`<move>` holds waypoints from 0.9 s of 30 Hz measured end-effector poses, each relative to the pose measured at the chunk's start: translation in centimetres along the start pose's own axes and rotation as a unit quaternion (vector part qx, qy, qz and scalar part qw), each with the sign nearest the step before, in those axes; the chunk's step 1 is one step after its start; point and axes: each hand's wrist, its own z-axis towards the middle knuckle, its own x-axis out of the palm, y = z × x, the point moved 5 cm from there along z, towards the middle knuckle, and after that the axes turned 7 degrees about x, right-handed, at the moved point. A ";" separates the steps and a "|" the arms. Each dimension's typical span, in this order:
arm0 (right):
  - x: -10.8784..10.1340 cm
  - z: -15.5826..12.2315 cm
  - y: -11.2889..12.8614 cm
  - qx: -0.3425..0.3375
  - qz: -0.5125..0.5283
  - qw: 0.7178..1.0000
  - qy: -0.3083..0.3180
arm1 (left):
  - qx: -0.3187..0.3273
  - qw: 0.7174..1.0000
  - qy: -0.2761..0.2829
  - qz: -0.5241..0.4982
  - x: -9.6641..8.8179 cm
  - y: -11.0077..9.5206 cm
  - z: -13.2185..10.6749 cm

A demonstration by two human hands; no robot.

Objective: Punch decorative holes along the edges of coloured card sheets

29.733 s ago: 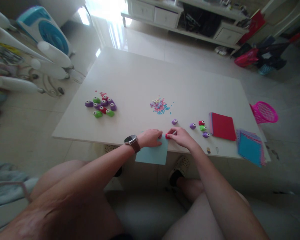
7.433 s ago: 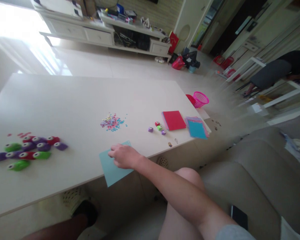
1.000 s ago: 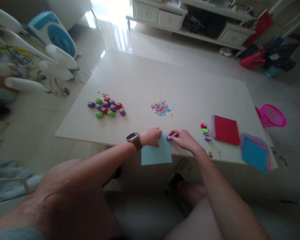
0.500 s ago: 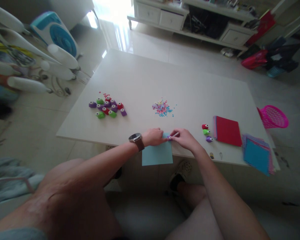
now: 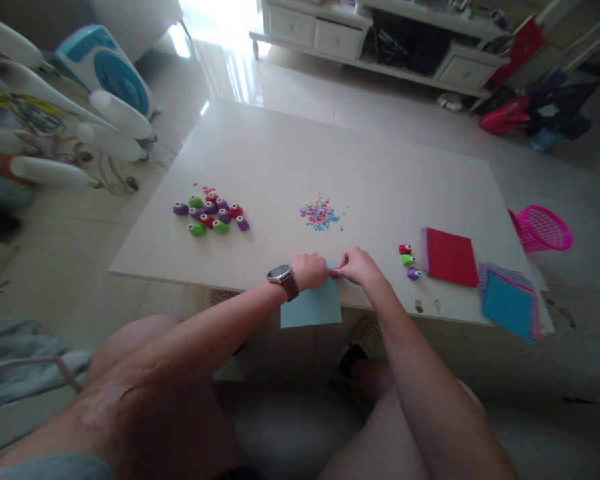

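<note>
A light blue paper sheet [image 5: 312,309] lies over the white table's [image 5: 280,153] near edge, half hanging off it. My left hand [image 5: 311,270], with a watch [image 5: 281,274] on the wrist, presses the sheet's top left corner with curled fingers. My right hand [image 5: 357,265] is closed at the sheet's top edge and touches the left fingertips. The small purple punch seen under it a moment ago is now hidden by the fingers. A pile of tiny coloured paper bits [image 5: 320,213] lies just beyond the hands.
Several small purple, green and red punches [image 5: 209,215] cluster at the table's left. Three more punches [image 5: 408,260] sit beside a red paper stack [image 5: 447,256]. A blue-topped stack [image 5: 509,304] overhangs the right corner. A pink basket [image 5: 543,229] is on the floor at right, a fan [image 5: 107,73] at left.
My right hand has slid left along the sheet's top edge and closed over the purple punch, meeting my left hand. The sheet has stayed where it was.
</note>
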 end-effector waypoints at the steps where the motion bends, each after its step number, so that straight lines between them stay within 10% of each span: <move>1: 0.0 0.0 0.1 0.002 -0.003 1.000 0.001 | 0.000 1.000 0.006 -0.001 -0.1 0.0 0.1; 20: -0.5 -1.6 -1.5 -0.172 -0.030 0.984 -0.031 | 0.082 0.994 0.030 0.068 1.0 0.7 -0.4; 27: -1.8 -1.2 -2.6 -0.140 -0.083 0.984 -0.070 | 0.081 0.994 0.017 0.068 1.1 0.6 -0.7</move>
